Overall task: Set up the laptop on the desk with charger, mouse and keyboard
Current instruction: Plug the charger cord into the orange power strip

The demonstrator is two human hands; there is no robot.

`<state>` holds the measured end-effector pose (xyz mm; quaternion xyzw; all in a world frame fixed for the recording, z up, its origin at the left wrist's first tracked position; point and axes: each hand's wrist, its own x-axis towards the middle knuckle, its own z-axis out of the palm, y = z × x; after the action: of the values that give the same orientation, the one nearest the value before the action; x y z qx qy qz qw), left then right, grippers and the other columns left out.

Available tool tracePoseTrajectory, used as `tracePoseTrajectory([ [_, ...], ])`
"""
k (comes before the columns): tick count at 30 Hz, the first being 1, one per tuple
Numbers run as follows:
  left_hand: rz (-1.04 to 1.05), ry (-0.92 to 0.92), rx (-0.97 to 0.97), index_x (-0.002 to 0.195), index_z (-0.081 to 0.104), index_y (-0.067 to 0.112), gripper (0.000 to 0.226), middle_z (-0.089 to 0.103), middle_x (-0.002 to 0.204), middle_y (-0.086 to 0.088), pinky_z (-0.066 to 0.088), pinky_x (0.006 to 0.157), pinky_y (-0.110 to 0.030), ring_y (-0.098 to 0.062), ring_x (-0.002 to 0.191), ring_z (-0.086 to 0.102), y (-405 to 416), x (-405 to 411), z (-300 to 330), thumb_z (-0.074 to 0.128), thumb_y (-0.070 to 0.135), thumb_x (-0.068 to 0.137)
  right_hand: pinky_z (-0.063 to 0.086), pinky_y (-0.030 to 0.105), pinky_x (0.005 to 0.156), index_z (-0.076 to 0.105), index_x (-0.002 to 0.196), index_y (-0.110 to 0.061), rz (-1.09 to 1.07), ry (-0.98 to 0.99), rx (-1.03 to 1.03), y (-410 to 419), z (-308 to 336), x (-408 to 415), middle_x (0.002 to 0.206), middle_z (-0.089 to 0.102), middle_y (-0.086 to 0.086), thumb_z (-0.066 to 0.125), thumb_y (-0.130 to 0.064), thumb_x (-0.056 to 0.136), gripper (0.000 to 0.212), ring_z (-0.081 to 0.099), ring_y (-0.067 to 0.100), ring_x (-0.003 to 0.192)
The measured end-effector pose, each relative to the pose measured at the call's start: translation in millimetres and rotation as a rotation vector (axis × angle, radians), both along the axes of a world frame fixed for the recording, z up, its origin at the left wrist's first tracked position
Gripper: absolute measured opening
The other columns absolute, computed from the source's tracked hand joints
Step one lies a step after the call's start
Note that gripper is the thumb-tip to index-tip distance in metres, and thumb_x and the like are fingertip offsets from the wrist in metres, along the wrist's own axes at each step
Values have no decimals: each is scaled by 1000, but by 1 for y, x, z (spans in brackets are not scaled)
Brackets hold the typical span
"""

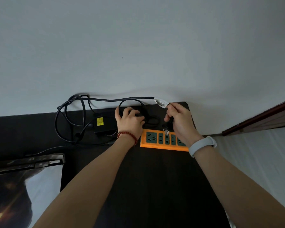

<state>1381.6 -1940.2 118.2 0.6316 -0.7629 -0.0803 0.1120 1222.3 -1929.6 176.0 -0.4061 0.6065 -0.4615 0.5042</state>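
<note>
My right hand (pixel 178 119) grips the black plug (pixel 167 126) of the charger cable, prongs pointing down just above the orange power strip (pixel 163 144), not inserted yet. A white tag (pixel 160 102) on the cable sticks out above my fingers. My left hand (pixel 129 120) rests on the desk (pixel 151 178) just beside the strip's left end, fingers spread over loops of black cable (pixel 82 102); can't tell if they actually pinch it. Charger brick (pixel 104 123) with yellow label lies left of that hand, cable tangled toward the wall. Laptop (pixel 23 165) sits at the lower left, well apart from the strip. Red bead bracelet (pixel 127 135) on left wrist, grey band (pixel 201 145) on right.
</note>
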Motion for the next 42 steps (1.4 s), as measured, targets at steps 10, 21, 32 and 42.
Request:
tracePoseTrajectory([
  [10,-314,32,-20,134,43,13,53,44,143,-2,-12,111,-53,-22,141,11,51,20,2,29,40,91,49,26,80,56,110,-11,-69,-17,-10,19,-19,12,88,58,-1,41,-14,96,21,58,10,82],
  [21,-205,139,126,141,29,24,65,40,143,6,20,103,-39,-19,130,25,68,14,-11,56,41,84,48,17,71,54,98,-16,334,473,-8,33,-6,-19,87,61,-4,47,-17,94,8,59,6,80],
  [32,-34,261,81,137,38,22,72,51,134,5,21,94,-34,-19,125,32,89,5,-14,63,50,76,57,28,62,56,87,-11,243,457,23,33,-6,-4,79,67,14,53,-12,91,5,63,14,56],
  [42,19,201,135,133,44,27,69,47,130,1,23,98,-40,-22,125,29,88,14,-16,59,60,74,58,35,70,56,91,-10,299,561,27,33,-4,-4,82,69,16,52,-14,92,6,67,20,66],
])
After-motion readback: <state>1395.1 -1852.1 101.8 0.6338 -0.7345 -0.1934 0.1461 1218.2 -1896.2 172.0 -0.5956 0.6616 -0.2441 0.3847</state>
